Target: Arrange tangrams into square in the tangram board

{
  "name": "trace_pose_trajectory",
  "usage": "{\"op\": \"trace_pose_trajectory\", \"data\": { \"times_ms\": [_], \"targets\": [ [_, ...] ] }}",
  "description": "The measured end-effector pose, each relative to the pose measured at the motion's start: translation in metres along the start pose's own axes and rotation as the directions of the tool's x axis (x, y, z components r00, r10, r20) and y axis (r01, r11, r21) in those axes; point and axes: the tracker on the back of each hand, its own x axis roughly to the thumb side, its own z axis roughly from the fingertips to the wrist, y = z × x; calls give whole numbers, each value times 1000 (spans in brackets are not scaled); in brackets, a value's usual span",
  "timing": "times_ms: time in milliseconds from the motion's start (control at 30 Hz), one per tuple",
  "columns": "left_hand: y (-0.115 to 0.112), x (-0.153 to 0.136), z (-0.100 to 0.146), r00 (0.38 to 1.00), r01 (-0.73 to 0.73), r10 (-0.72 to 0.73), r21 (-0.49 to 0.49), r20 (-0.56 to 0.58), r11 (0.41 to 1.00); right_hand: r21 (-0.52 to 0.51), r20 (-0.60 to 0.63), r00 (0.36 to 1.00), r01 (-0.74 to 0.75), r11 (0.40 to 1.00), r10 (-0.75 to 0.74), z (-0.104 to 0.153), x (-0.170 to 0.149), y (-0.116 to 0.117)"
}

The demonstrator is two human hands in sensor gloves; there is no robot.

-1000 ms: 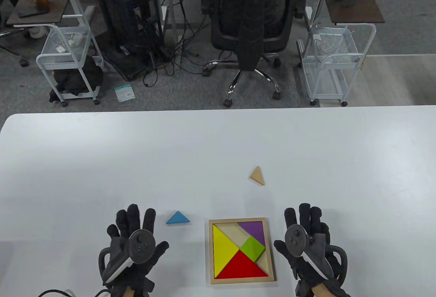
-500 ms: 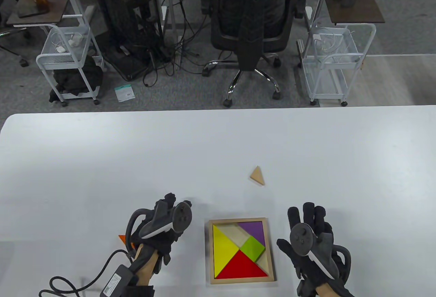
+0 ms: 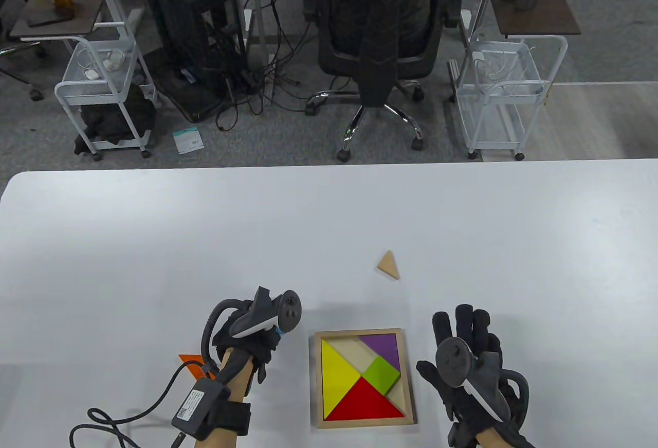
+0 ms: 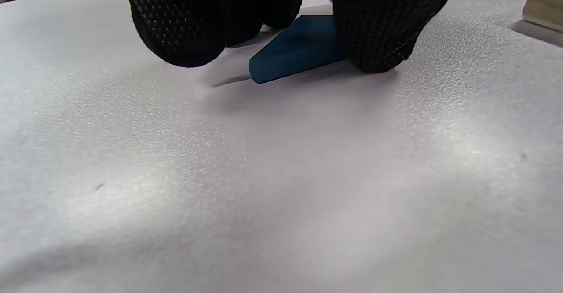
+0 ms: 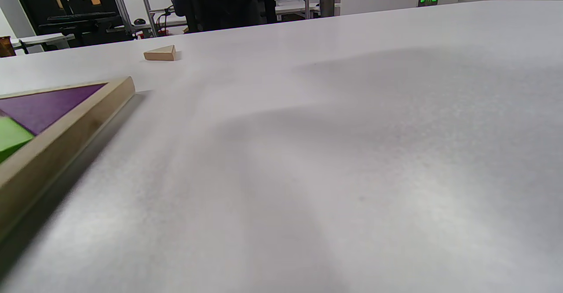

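The wooden tangram board lies near the table's front edge and holds a yellow triangle, a red triangle, a green square and a purple piece. My left hand is just left of the board. In the left wrist view its fingers and thumb pinch the blue triangle, whose near tip looks slightly off the table. My right hand lies flat and open to the right of the board. A tan triangle sits beyond the board, and an orange piece shows beside my left forearm.
A cable with a small box runs from my left forearm across the table's front left. In the right wrist view the board's corner and the tan triangle show. An office chair and wire carts stand beyond the far edge.
My left hand rose from lying flat, moved right over the blue triangle and now pinches it. The orange piece came into view where it had lain. My right hand barely moved.
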Motion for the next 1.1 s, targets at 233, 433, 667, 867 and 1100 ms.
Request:
{"op": "trace_pose_trajectory", "data": {
  "times_ms": [233, 433, 667, 867, 1100],
  "targets": [
    [-2, -3, 0, 998, -50, 50, 22, 29, 998, 15, -12, 1000, 3, 1000, -3, -1, -1, 1],
    [5, 2, 1, 998, -58, 57, 31, 38, 998, 12, 2, 1000, -3, 1000, 3, 0, 0, 1],
    [19, 18, 51, 884, -430, 360, 213, 298, 878, 10, 1, 1000, 0, 1000, 0, 0, 0, 1],
    [2, 38, 100, 832, -504, 361, 303, 421, 809, 17, -2, 1000, -7, 1000, 7, 0, 0, 2],
    [-4, 54, 111, 844, -485, 327, 345, 425, 804, -31, 107, 990, 93, 995, -89, 6, 10, 0]
  ]
}}
